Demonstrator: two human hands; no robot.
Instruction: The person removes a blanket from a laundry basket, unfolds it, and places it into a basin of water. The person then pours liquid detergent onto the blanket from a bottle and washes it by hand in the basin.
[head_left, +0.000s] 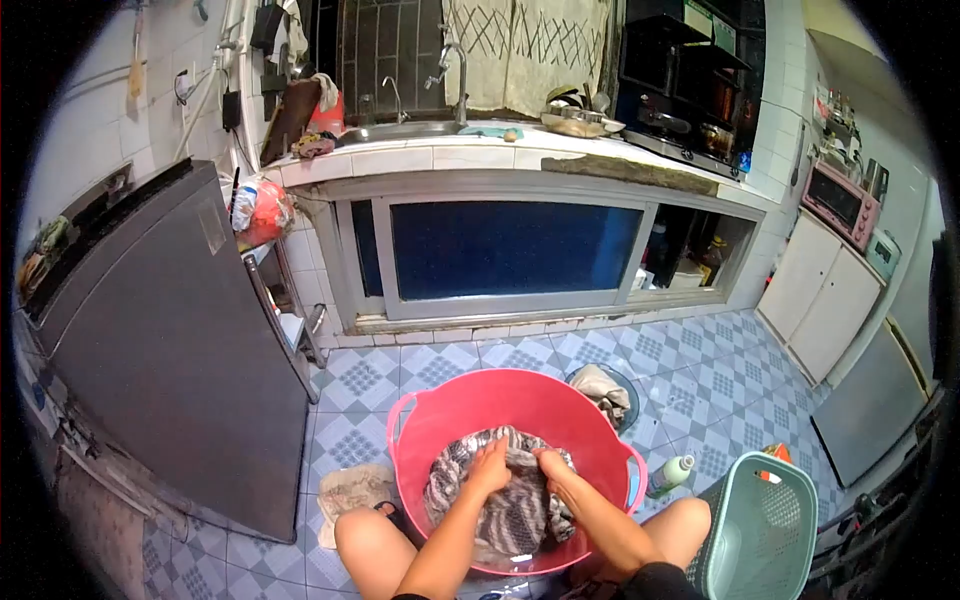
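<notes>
A large pink tub (420, 400) with two side handles stands on the floor between my knees. In it lies a wet cloth (513, 510) with a grey, white and dark pattern, bunched up in some water. My left hand (489, 468) rests on the cloth with its fingers stretched out. Close by on the right, my right hand (556, 468) is closed on a fold of the same cloth. Whether the cloth is a garment I cannot tell.
Behind the tub's right side is a basin (630, 400) holding pale cloth (600, 388). A bottle (670, 474) and a green laundry basket (765, 540) stand to the right. At the left are a mat (350, 492) and a dark refrigerator (180, 350); a sink counter (400, 158) runs along the back.
</notes>
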